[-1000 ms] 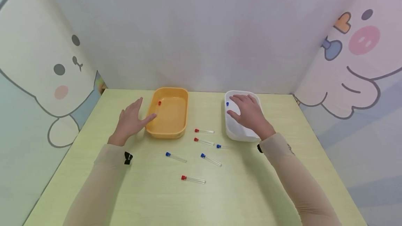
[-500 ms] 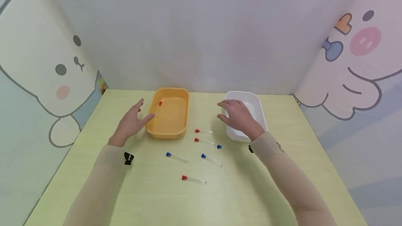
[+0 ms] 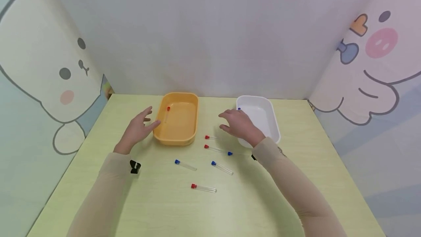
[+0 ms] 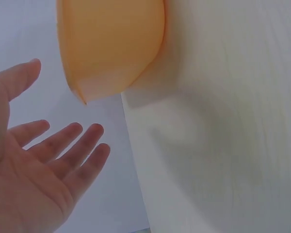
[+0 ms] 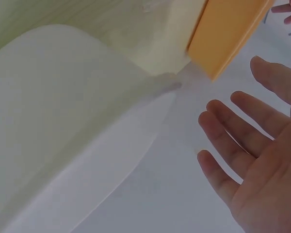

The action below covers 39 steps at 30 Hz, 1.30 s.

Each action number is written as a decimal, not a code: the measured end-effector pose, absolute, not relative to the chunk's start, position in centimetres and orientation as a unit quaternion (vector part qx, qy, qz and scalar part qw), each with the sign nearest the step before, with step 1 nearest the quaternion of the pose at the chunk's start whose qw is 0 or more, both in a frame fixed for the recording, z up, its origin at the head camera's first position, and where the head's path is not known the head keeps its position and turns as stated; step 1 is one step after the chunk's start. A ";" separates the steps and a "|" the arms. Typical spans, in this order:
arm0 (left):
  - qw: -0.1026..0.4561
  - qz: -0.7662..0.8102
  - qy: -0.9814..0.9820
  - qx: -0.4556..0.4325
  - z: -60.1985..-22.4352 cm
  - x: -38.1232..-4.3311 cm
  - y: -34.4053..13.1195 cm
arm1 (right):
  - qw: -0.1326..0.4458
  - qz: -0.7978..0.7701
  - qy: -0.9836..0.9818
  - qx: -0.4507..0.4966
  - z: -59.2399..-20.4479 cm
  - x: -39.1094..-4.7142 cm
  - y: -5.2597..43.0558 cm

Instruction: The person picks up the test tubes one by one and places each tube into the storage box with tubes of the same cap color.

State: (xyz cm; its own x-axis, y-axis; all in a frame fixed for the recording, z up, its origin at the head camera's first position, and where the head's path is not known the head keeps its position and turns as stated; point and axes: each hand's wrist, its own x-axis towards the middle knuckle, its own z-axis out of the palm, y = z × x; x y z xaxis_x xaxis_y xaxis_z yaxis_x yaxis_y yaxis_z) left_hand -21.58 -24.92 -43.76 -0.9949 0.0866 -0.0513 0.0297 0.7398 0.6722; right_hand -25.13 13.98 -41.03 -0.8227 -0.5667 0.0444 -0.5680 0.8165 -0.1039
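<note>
My left hand (image 3: pixel 136 131) hovers at the left side of the orange tray (image 3: pixel 181 129), fingers spread and holding nothing. In the left wrist view that empty palm (image 4: pixel 34 189) faces up beside the tray's wall (image 4: pixel 111 48). Over the left rim of the white tray (image 3: pixel 264 116), my right hand (image 3: pixel 239 124) reaches into the gap between the trays. The right wrist view shows its relaxed fingers (image 5: pixel 233 131) with nothing in them. A red-capped test tube (image 3: pixel 169 109) lies in the orange tray; a blue cap (image 3: pixel 239 109) shows in the white one, partly hidden by my right hand.
On the table lie red-capped test tubes (image 3: pixel 214 149) (image 3: pixel 204 188) and blue-capped test tubes (image 3: pixel 185 165) (image 3: pixel 222 168), several in all. Another blue cap (image 3: pixel 230 153) sits near my right sleeve. A pale wall (image 3: pixel 210 39) stands behind the trays, with cartoon-printed panels on both sides.
My right hand has moved left and slightly down, from over the white tray to its left rim. My left hand has stayed almost still, and the tubes lie where they were.
</note>
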 end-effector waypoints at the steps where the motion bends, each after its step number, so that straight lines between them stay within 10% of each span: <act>1: 0.041 0.361 0.931 0.031 -43.8 -21.6 -24.9 | 0.003 0.053 -0.953 0.299 -41.1 -25.2 13.8; 39: 0.044 0.377 0.925 0.007 -45.3 -21.5 -24.9 | -0.129 0.037 -0.948 0.287 -45.4 -25.1 9.4</act>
